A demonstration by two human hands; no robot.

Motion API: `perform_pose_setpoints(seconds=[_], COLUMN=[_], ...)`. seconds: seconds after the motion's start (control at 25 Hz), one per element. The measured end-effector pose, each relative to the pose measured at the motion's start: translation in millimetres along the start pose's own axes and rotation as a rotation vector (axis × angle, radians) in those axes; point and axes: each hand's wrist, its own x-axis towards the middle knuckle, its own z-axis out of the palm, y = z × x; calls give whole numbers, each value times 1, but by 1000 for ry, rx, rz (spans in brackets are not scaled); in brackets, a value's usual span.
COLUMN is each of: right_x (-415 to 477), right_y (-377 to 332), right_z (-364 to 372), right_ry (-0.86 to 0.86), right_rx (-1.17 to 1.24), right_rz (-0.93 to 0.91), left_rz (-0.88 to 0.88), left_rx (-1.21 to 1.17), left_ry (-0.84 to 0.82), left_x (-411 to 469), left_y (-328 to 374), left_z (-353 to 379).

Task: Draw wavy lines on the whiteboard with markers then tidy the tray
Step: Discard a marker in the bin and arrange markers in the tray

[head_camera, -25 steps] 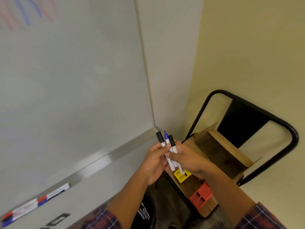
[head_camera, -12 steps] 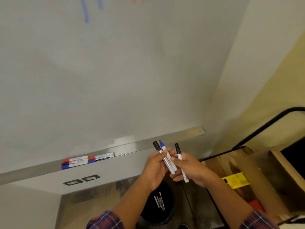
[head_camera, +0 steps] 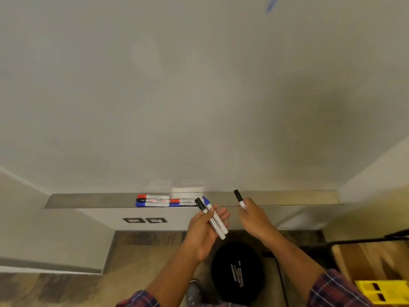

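Right hand point(head_camera: 254, 218) holds marker point(head_camera: 239, 198) near tray point(head_camera: 287, 197).

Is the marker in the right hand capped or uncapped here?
Capped. The marker pinched in the right hand ends in a blunt black cap; no bare tip shows above the fingers.

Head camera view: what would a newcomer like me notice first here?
The two hands in the middle: the left hand holds a black-capped marker and a blue-capped marker together, the right hand a lone black marker. Just beyond, the metal tray carries a cluster of red, black and blue markers. Above, the whiteboard is nearly bare, with one blue stroke at the top.
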Motion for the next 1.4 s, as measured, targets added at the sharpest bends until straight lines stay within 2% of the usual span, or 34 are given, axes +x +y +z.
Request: perform_pose_setpoints(seconds=[0.4,0.52,0.64,0.92,1.08,1.2,1.28,1.4], right_x=[90,107,112,114,110,105,97,81], right_y=[-69,-71,-69,-70,-74,-78,-84,-91], right_z=[104,125,140,152,150,147,146,147], right_ry=[55,35,5,56,26,77,106,90], right_rx=[-524,-715,-793,-828,-833,-801,-723,-414], right_rz=[-394,-455,-495,-482,-468,-454,-446,-434], left_rz=[30,29,31,5,-6,-19,-19,-5], left_rx=[-142,-154,-160,-152,-138,-132,-122,-103], left_ry=[139,156,171,180,167,141,128,111], left_x=[0,1,5,15,21,28,34,41], left_y=[65,77,85,96,101,101,100,98], left_z=[-101,-122,-134,-144,-139,-135,-132,-126])
